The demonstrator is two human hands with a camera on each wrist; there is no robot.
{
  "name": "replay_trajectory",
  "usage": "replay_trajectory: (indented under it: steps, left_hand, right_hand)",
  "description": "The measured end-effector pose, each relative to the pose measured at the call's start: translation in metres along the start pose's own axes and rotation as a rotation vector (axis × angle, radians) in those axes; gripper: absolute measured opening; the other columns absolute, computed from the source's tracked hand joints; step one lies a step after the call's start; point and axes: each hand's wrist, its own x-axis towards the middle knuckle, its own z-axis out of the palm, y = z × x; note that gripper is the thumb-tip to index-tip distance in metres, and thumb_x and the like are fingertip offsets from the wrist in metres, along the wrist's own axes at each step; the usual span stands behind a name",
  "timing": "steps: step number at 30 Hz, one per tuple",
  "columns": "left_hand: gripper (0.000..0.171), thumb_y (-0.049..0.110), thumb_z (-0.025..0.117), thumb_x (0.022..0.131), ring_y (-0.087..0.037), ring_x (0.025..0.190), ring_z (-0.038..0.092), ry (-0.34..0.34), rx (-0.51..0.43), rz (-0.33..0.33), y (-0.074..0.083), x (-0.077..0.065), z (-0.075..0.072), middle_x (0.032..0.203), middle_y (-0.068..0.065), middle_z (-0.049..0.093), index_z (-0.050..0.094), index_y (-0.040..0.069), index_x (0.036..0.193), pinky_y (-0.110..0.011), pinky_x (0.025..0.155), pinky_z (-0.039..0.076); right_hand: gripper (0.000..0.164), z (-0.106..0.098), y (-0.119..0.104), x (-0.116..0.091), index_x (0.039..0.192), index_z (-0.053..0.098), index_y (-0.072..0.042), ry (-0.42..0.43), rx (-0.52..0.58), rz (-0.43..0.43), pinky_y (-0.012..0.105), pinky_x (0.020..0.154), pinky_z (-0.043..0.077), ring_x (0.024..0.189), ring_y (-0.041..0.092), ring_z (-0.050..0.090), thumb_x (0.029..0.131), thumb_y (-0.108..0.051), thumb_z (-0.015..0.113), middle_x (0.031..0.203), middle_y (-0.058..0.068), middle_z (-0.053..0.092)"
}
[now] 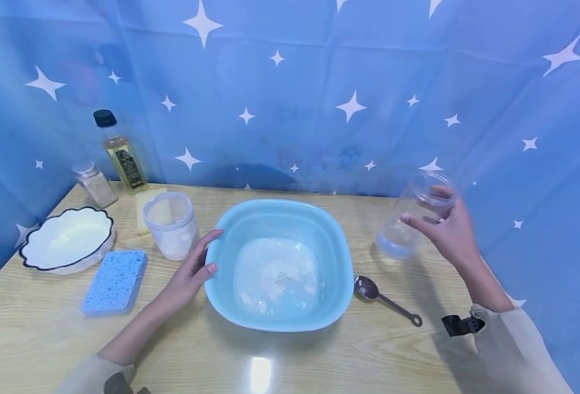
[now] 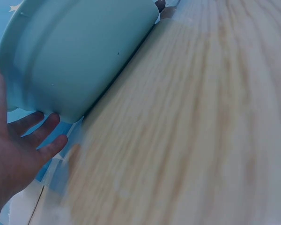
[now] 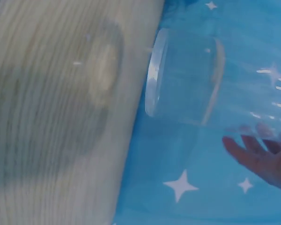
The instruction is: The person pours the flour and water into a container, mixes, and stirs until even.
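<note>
The pale blue basin [image 1: 282, 324] stands mid-table, with clear liquid and clumps of white powder at its bottom. My left hand [image 1: 193, 273] touches its left side; in the left wrist view the fingers [image 2: 47, 129] are spread and fairly straight against the outer wall. At the right, my right hand [image 1: 452, 230] grips a clear plastic jar [image 1: 397, 234] near its open top. The jar leans and is held above the table, with a little clear liquid low inside it [image 3: 182, 75]. Between basin and jar lies a dark measuring spoon [image 1: 367, 288] with white residue.
Left of the basin are a tub of white powder [image 1: 173, 235], a blue sponge [image 1: 115, 282], a white scalloped dish [image 1: 68, 238] and a yellowish sponge-like block [image 1: 144, 213]. Behind stand an oil bottle [image 1: 127, 161] and a small jar [image 1: 95, 186]. A starry blue curtain [image 1: 290, 109] borders the table.
</note>
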Motion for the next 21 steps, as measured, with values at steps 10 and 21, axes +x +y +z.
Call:
replay_trajectory:
  steps: [10, 21]
  left_hand:
    - [0.056, 0.005, 0.042, 0.097, -0.045, 0.125, 0.035, 0.019, 0.012, -0.021, 0.001, -0.009, -0.004, 0.149, -0.018, 0.021, 0.022, 0.019, 0.148, -0.032, 0.082, 0.051]
    - [0.056, 0.006, 0.043, 0.097, -0.039, 0.125, 0.037, 0.008, 0.002, -0.013, -0.001, 0.000, 0.000, 0.148, -0.015, 0.024, 0.023, 0.021, 0.148, -0.031, 0.086, 0.050]
  right_hand:
    - [0.079, 0.026, 0.014, 0.010, 0.138, 0.030, -0.005, -0.097, 0.035, 0.027, 0.013, 0.075, 0.048, 0.115, 0.028, 0.050, 0.077, -0.019, 0.077, 0.128, 0.019, 0.048]
    - [0.082, 0.022, 0.024, 0.012, 0.140, 0.025, -0.002, -0.122, 0.026, 0.029, 0.011, 0.078, 0.041, 0.120, 0.034, 0.045, 0.078, -0.019, 0.076, 0.127, 0.021, 0.049]
